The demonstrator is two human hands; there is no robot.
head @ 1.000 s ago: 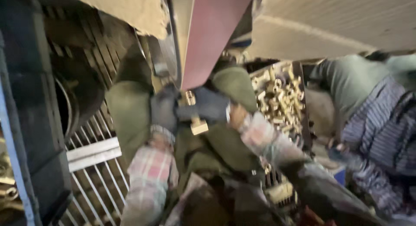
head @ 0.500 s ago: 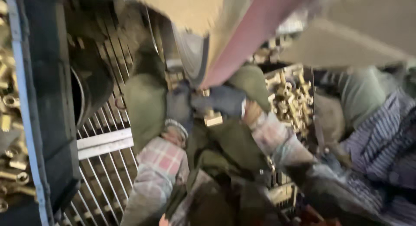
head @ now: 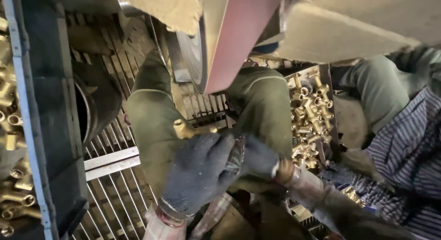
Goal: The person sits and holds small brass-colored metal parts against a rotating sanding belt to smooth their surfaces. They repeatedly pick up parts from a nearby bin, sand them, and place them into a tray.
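Observation:
My left hand (head: pixel 197 173), in a dark knit glove, is closed around a brass pipe fitting (head: pixel 185 128) whose end sticks out at the glove's upper left. My right hand (head: pixel 258 157), also gloved, is curled and pressed against the left hand's right side; its fingertips are hidden, so what it holds cannot be told. Both hands hover over my lap, between my knees in green trousers (head: pixel 151 116). They sit below the reddish sanding belt (head: pixel 243 33) and its metal wheel (head: pixel 193 56), apart from the belt.
A tray heaped with brass fittings (head: pixel 312 120) stands right of my knee. A dark crate with more fittings (head: pixel 11 129) is at the left edge. A metal grate floor (head: pixel 115 189) lies below. Another person in a striped shirt (head: pixel 409 152) sits close on the right.
Both hands have come down and away from the belt, toward my lap. The brass fitting now sticks out to the left of the left glove.

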